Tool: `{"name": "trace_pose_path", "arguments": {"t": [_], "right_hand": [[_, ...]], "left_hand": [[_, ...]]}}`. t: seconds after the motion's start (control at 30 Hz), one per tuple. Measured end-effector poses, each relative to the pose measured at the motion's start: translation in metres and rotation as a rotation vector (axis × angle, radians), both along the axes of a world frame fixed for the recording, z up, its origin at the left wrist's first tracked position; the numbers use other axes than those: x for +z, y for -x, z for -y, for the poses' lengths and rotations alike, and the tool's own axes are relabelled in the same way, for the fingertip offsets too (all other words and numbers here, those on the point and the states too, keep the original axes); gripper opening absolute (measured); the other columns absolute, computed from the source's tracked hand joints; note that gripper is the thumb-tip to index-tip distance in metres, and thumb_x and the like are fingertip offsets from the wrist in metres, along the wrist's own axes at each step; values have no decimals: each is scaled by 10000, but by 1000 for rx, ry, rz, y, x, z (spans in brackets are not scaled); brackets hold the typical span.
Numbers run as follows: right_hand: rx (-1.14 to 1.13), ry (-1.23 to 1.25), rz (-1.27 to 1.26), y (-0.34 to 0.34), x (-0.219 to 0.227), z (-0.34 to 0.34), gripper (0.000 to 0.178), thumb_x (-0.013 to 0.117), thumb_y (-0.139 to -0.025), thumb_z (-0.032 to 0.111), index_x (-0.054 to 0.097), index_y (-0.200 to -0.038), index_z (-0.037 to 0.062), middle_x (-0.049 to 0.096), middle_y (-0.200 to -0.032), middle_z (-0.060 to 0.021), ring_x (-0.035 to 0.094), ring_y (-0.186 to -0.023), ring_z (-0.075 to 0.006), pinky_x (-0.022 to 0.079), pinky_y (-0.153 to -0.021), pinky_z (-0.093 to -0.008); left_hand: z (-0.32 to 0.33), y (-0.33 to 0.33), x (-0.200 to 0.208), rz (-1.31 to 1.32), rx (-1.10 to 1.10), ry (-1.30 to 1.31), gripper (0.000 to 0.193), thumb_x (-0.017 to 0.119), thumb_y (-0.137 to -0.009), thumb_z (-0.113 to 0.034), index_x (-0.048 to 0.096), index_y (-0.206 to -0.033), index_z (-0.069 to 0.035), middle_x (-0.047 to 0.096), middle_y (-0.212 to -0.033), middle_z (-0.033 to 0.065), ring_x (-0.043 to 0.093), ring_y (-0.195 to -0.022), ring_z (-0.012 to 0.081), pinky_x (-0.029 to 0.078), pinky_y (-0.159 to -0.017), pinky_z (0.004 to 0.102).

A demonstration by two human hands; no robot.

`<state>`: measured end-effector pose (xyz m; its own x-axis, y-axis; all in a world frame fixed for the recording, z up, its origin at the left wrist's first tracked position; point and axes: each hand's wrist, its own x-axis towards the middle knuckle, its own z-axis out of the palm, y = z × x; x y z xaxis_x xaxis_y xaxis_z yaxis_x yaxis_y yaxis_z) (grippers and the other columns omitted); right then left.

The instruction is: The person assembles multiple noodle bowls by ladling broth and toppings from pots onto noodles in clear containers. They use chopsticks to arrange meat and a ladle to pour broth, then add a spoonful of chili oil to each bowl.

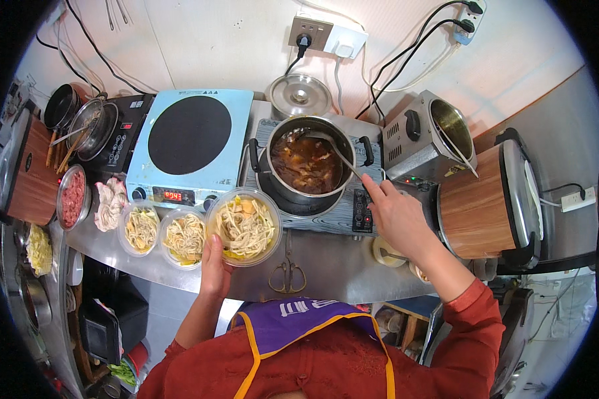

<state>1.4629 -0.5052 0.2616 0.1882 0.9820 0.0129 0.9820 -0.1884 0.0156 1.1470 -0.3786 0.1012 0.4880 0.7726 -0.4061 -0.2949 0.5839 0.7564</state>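
At the centre of the frame, a pot filled with dark brown broth and pieces of food is seen on a burner. Into it a metal ladle is dipped, its handle gripped by the nearly closed fingers of the right hand. Just below and left of the pot, a clear round bowl of noodles, with yellowish pieces at its edge, is held by the left hand, which is partly curled, its thumb laid against the side. Farther left, noodles are also held in a middle bowl and an outer bowl. At the left of the frame, red minced meat is contained in a metal bowl. At upper right, yellowish-brown liquid is held in a boxy metal appliance.
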Motion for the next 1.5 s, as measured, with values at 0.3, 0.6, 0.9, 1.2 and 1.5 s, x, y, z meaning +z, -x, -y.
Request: {"name": "trace_pose_path", "arguments": {"t": [0.3,0.6,0.9,1.2,1.5], "right_hand": [[-406,326,-1180,-15,15,-22,437,546,-915,151,493,-1318,-9,618,-775,-106,548,-471,-178,421,-431,-287],[-671,233,-1864,-17,0,-19,383,523,-956,164,497,-1311,24,607,-785,-88,504,-467,-119,318,-358,-240],[-623,57,-2044,-21,0,7,365,530,-966,186,531,-1292,21,617,-856,-100,458,-473,-102,312,-370,-225],[-661,1,-2101,-18,4,20,368,531,-962,162,487,-1298,21,623,-839,-107,499,-489,-120,317,-350,-222],[-657,-70,-2077,-5,18,28,364,518,-954,160,528,-1285,10,634,-869,-110,463,-466,-96,281,-353,-202]], "left_hand": [[-6,-4,7,89,32,-21,584,310,-1030,-469,318,-1439,-52,458,-1399,117,498,-1257,229,450,-1018,394],[-6,-14,14,136,34,-44,606,318,-1027,-475,327,-1433,-26,448,-1411,128,457,-1295,228,378,-1085,384],[-2,-27,31,225,-44,-13,588,363,-1021,-460,338,-1433,-41,444,-1424,107,454,-1301,221,375,-1085,398],[-5,-37,22,198,-75,-56,605,376,-1008,-489,319,-1453,-83,418,-1453,87,417,-1331,220,345,-1102,421],[-5,-42,23,206,-5,-46,533,426,-1006,-463,436,-1361,-65,540,-1317,69,535,-1199,182,452,-990,367]]}}
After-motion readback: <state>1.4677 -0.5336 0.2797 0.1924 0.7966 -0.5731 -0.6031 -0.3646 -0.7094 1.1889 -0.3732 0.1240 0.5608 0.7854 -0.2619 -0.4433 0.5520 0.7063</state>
